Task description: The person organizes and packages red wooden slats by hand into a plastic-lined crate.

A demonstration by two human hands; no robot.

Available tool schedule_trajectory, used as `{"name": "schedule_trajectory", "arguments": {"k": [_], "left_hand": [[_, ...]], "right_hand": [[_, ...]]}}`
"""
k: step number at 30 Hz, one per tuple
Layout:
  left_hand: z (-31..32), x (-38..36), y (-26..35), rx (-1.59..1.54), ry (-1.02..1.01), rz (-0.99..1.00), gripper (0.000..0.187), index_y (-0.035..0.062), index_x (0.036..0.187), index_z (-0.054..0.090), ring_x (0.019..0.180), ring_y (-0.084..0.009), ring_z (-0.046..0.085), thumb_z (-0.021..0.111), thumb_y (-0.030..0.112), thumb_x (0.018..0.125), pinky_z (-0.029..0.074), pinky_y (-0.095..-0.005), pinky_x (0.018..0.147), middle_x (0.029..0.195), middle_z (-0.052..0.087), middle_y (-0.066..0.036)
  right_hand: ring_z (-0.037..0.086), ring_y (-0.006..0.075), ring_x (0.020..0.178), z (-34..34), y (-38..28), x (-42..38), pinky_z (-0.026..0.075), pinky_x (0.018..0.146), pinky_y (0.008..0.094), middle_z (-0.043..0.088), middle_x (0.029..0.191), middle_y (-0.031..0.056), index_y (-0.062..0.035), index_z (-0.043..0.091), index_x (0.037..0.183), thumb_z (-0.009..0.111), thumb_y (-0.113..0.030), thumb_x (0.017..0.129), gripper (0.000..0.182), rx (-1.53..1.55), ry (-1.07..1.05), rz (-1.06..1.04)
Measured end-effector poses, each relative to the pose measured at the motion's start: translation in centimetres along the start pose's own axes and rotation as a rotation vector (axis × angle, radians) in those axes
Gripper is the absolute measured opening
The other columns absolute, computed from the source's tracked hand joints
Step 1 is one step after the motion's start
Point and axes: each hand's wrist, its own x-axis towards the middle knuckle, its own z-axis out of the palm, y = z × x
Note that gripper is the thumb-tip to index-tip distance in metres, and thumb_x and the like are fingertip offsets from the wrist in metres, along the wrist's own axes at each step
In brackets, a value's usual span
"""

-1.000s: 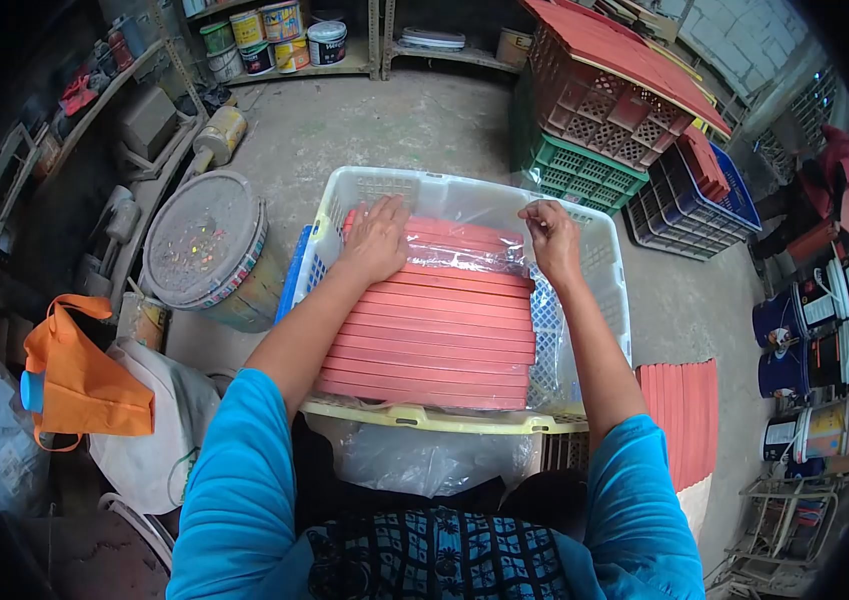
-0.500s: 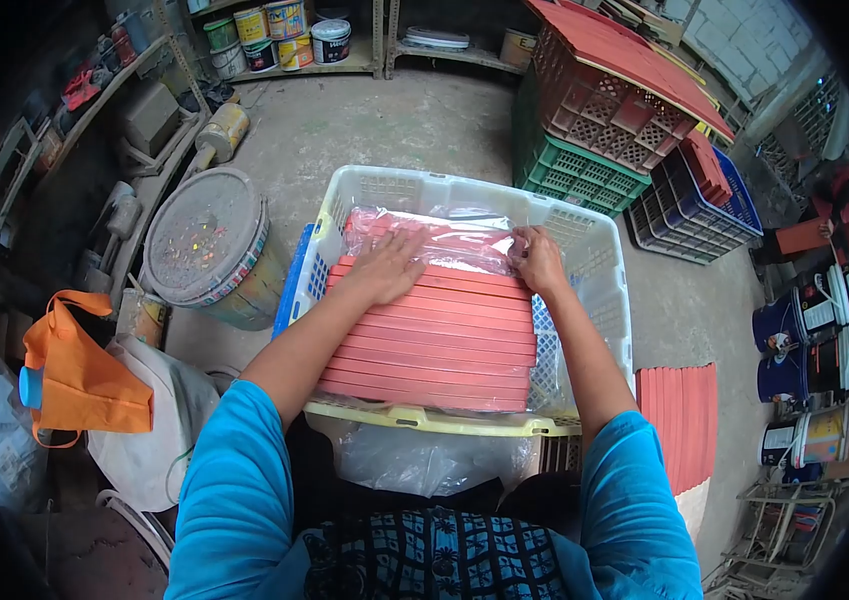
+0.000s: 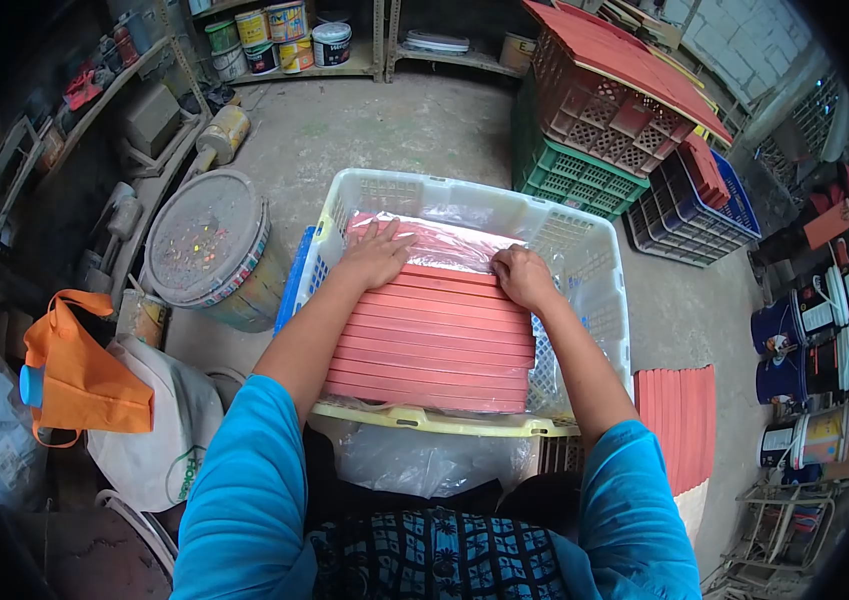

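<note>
Inside white crate [image 3: 594, 270], red slats [image 3: 424, 345] lie in row; clear plastic [image 3: 449, 240] covers those at 12 o'clock. Left hand [image 3: 376, 258] at 11, fingers spread, grasping nothing. Right hand [image 3: 522, 277] at 1, fingers curled by plastic; cannot tell if pinching.

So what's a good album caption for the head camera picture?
Left hand spread, right hand curled, at clear plastic over red strips in a white basket.

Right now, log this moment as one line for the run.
left hand: spread on clear plastic | right hand: curled at plastic's right end, grip unclear | red strips: side by side in white basket
</note>
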Motion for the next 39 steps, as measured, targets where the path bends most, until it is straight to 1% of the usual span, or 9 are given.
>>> {"name": "schedule_trajectory", "arguments": {"k": [9,13,14,18,21,27,34,37,39], "left_hand": [[0.2,1.7,-0.9,0.150,-0.004,-0.023,0.057,0.0374,0.145,0.018,0.142,-0.0292,0.006,0.036,0.034,0.091,0.005,-0.0492,0.113,0.154,0.006,-0.002],[0.3,1.6,-0.7,0.170,0.000,-0.028,0.061,0.0375,0.145,0.018,0.141,-0.0287,0.007,0.041,0.035,0.088,0.005,-0.0480,0.113,0.154,0.007,-0.002],[0.3,1.6,-0.8,0.175,0.001,-0.031,0.062,0.0375,0.145,0.018,0.141,-0.0286,0.007,0.042,0.035,0.088,0.006,-0.0475,0.113,0.154,0.007,-0.001],[0.0,1.2,-0.9,0.155,0.023,-0.017,0.062,0.0365,0.145,0.019,0.141,-0.0276,0.009,0.042,0.034,0.087,0.007,-0.0457,0.113,0.154,0.010,-0.001],[0.1,1.1,-0.7,0.172,0.039,-0.012,0.063,0.0353,0.145,0.019,0.141,-0.0261,0.010,0.040,0.034,0.086,0.008,-0.0459,0.113,0.154,0.012,0.000],[0.1,1.0,-0.8,0.186,0.040,-0.010,0.063,0.0348,0.145,0.017,0.141,-0.0272,0.010,0.041,0.036,0.087,0.008,-0.0458,0.113,0.154,0.011,-0.002],[0.2,1.0,-0.8,0.193,0.027,-0.013,0.064,0.0334,0.146,0.015,0.141,-0.0294,0.008,0.042,0.035,0.087,0.007,-0.0452,0.114,0.154,0.009,-0.004],[0.3,1.2,-1.1,0.182,0.027,-0.027,0.066,0.0284,0.146,0.019,0.141,-0.0293,0.010,0.041,0.032,0.085,0.008,-0.0455,0.114,0.154,0.010,-0.005],[0.0,1.4,-0.7,0.184,0.023,-0.015,0.067,0.0231,0.146,0.022,0.141,-0.0299,0.012,0.042,0.030,0.082,0.009,-0.0454,0.114,0.153,0.013,-0.007]], "right_hand": [[0.060,0.0389,0.083,-0.6,-0.4,-1.1,0.048,0.079,0.0437,0.063,0.084,0.0212,-0.0007,0.065,0.070,0.055,-0.020,0.083,0.025,-0.006,-0.002,0.072],[0.058,0.0388,0.092,-0.2,0.3,0.9,0.048,0.080,0.0433,0.058,0.105,0.0220,-0.0012,0.061,0.094,0.054,-0.011,0.082,0.017,0.087,0.104,-0.010],[0.055,0.0380,0.102,0.8,1.3,1.6,0.046,0.088,0.0417,0.051,0.120,0.0237,-0.0037,0.054,0.113,0.059,-0.010,0.079,0.035,0.062,0.009,-0.008],[0.043,0.0363,0.122,1.4,2.7,2.3,0.037,0.103,0.0366,0.035,0.139,0.0208,-0.0071,0.043,0.132,0.072,-0.013,0.071,0.068,0.228,-0.196,0.135],[0.046,0.0338,0.121,1.6,3.5,2.3,0.037,0.103,0.0350,0.034,0.142,0.0174,-0.0063,0.043,0.133,0.073,-0.013,0.071,0.068,0.068,-0.244,0.053],[0.046,0.0353,0.119,1.1,3.4,2.1,0.039,0.100,0.0369,0.044,0.133,0.0194,-0.0056,0.055,0.120,0.077,-0.016,0.065,0.060,0.129,-0.181,0.045],[0.062,0.0299,0.090,0.5,5.6,0.3,0.048,0.082,0.0381,0.065,0.089,0.0146,-0.0080,0.065,0.092,0.074,-0.016,0.068,0.026,0.235,-0.072,0.291],[0.058,0.0338,0.098,0.3,5.7,-0.2,0.047,0.084,0.0411,0.063,0.097,0.0177,-0.0070,0.063,0.092,0.074,-0.018,0.068,0.028,0.243,-0.056,0.284],[0.057,0.0342,0.101,-1.4,4.6,-0.8,0.046,0.086,0.0433,0.064,0.097,0.0170,-0.0051,0.065,0.097,0.063,-0.019,0.075,0.026,0.056,-0.113,0.231]]}}
